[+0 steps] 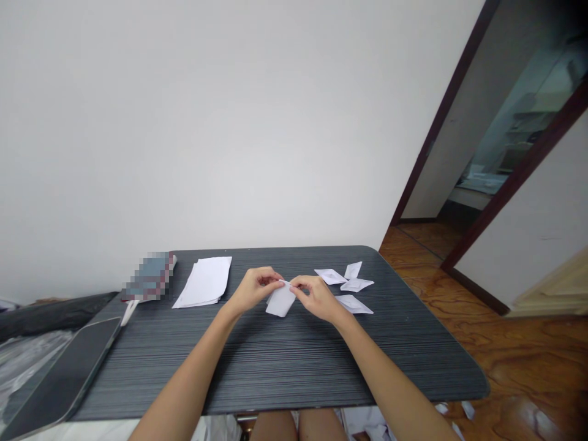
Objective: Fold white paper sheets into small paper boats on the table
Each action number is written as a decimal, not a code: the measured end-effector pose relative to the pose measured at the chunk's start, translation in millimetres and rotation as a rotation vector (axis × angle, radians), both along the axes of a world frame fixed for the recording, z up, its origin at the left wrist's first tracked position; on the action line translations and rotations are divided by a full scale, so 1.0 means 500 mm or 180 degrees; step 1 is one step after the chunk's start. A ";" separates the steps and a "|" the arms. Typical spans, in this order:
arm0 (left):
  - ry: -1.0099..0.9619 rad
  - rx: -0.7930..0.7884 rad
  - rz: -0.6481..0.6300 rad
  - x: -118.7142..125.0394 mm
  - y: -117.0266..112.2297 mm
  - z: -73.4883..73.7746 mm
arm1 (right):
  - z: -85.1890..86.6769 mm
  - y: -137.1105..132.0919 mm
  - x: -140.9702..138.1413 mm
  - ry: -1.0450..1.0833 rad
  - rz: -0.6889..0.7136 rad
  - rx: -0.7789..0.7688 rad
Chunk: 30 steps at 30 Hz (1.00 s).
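Near the middle of the table, a small folded piece of white paper (282, 301) hangs between my two hands. My left hand (258, 286) pinches its upper left edge between thumb and fingers. At the upper right edge, my right hand (316, 295) grips it the same way. Just right of that hand lie several folded white paper shapes, among them a pointed one (356, 304) nearest me and another (329, 277) farther back. To the left rests a stack of white paper sheets (206, 280).
The dark wood-grain table (285, 380) stands against a white wall (275, 122). On its left are a blurred-out object (149, 277) with a white cable (129, 311) and a dark tablet-like device (68, 373). Paper scraps (467, 409) lie on the wooden floor at right.
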<state>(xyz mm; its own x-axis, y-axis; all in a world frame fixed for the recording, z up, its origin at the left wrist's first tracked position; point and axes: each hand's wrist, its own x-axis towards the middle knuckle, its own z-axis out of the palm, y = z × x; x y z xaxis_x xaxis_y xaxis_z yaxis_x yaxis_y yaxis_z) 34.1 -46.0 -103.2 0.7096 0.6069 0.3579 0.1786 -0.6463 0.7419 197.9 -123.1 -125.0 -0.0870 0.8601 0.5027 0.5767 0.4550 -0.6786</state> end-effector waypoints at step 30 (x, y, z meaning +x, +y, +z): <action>0.0140 0.0585 -0.0109 0.001 -0.014 0.008 | 0.009 -0.003 0.002 0.0216 0.0294 0.0027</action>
